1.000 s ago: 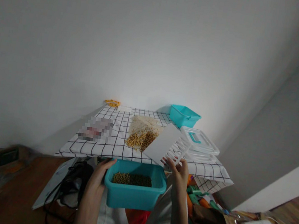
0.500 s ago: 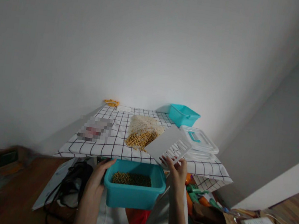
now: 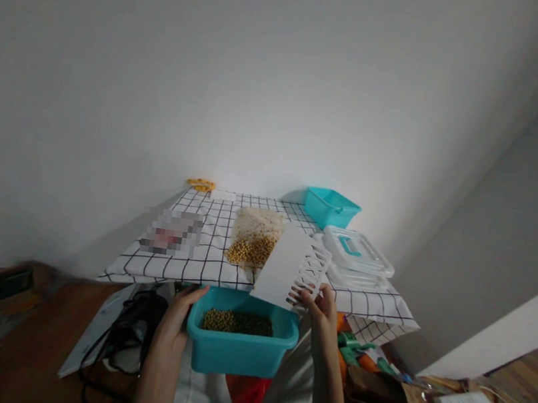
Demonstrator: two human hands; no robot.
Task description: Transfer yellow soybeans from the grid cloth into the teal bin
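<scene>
A teal plastic bin [image 3: 240,355] is held at the near table edge by my left hand [image 3: 179,313], its thumb on the left rim. Inside lie yellow beans [image 3: 217,319] on the left and darker green beans [image 3: 253,324] on the right. My right hand [image 3: 321,310] is closed on the slotted end of a flat white plastic sheet [image 3: 282,264]. The sheet is tilted over the bin's back right rim; I cannot tell whether it touches. Behind it, a pile of yellow beans [image 3: 246,251] lies at the mouth of a clear bag [image 3: 259,219].
On the checked tablecloth [image 3: 216,237], a second teal bin [image 3: 331,207] stands back right. Clear lids [image 3: 360,252] with a teal handle are stacked before it. A blurred packet [image 3: 170,232] lies left, a yellow item [image 3: 201,184] far left. Bags and cables crowd the floor.
My right hand has brought the white sheet left and down, so its lower corner now overlaps the bin's back rim. The bin and my left hand stay in place.
</scene>
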